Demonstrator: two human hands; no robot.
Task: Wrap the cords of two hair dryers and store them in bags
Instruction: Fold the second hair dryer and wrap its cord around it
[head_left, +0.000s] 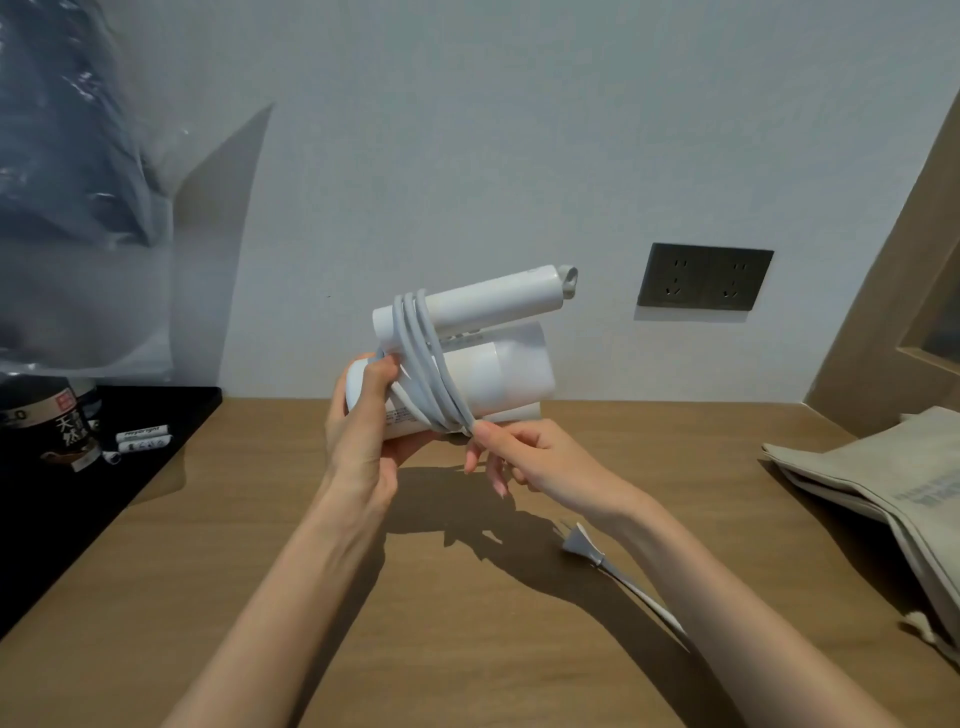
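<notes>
Hair dryer: white, held in the air above the wooden surface, its handle folded along the barrel.
Cord: white, looped several times around the barrel and handle together, the loops lying side by side.
Left hand: fingers curled round the rear end of the barrel, gripping it.
Right hand: thumb and forefinger pinch the cord just under the barrel where the loops meet (the other fingers hang loose).
Plug: on the free end of the cord, low beside the right forearm; I cannot tell whether it rests on the surface.
Cloth bag: beige, lying flat at the right edge.
Black tray: at the left, carrying a can and small batteries.
Wall socket: dark, behind the dryer.
</notes>
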